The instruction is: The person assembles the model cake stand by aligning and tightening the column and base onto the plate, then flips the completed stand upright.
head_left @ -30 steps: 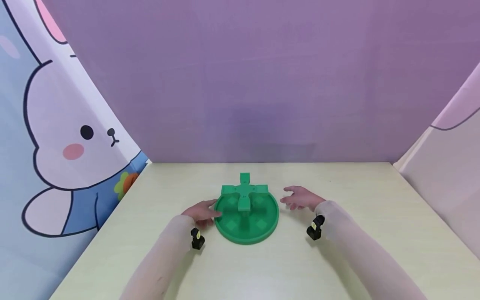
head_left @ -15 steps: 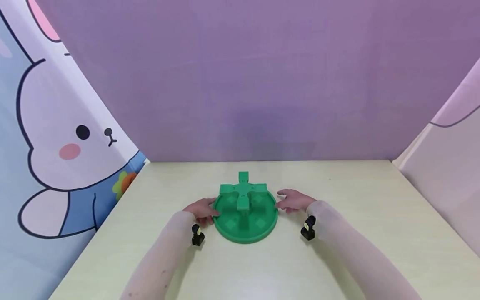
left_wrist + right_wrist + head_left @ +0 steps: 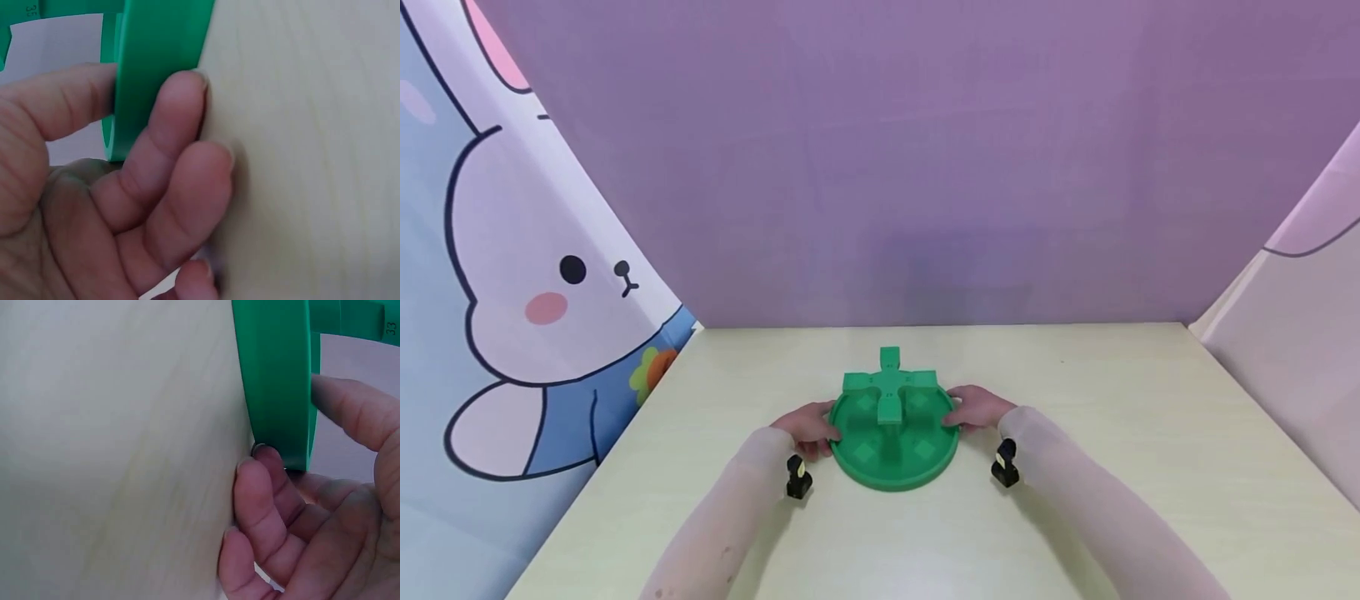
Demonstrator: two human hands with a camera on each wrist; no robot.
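Observation:
A green round tray [image 3: 893, 484] with a raised rim lies on the table, and a green cross-shaped piece [image 3: 890, 386] with four block-like arms rises above its middle. On the tray's left side my left hand [image 3: 808, 425] pinches the rim, thumb over the inner edge and fingers curled against the outer wall. My right hand [image 3: 981, 407] holds the opposite side the same way. Both wrist views show the tray's wall [image 3: 153, 56] between thumb and fingers, with fingertips down at the tabletop. Small dark marks show on the cross, too small to read in the head view.
The pale wooden table [image 3: 1075, 483] extends around the tray on all sides. Behind it stands a purple backdrop [image 3: 925, 167], and a cartoon rabbit cloth [image 3: 512, 250] hangs at the left. A black camera [image 3: 799, 477] sits on each wrist.
My right hand has moved left from beside the tray and now grips its rim. The left hand stays at the left rim. The tray keeps its place on the table.

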